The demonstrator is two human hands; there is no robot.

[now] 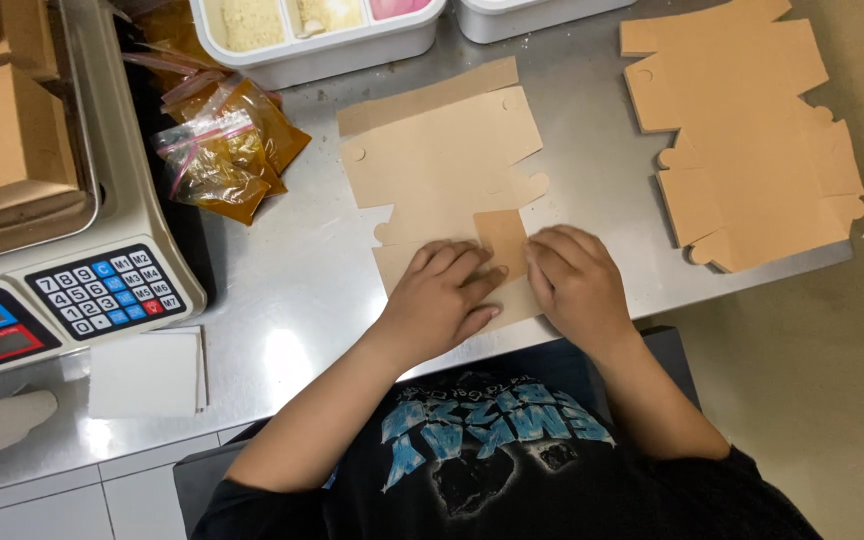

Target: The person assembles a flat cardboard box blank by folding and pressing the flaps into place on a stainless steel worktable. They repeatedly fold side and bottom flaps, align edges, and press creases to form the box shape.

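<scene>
— Far left: weighing scale [72,270], keypad facing up, brown cartons on its pan. White pad [147,372] just beside.

— Behind: sauce bags [227,150], clear, amber filling. White divided tray [317,30] at back edge. Stack of flat cardboard blanks [752,150] on steel counter [292,270], right.

At the bottom centre of the frame the person wears a black short-sleeved T-shirt with a light-blue and white jagged graphic print across the chest. Both forearms are bare, and the left hand [442,300] and right hand [577,283] carry no gloves, rings or watch.
</scene>
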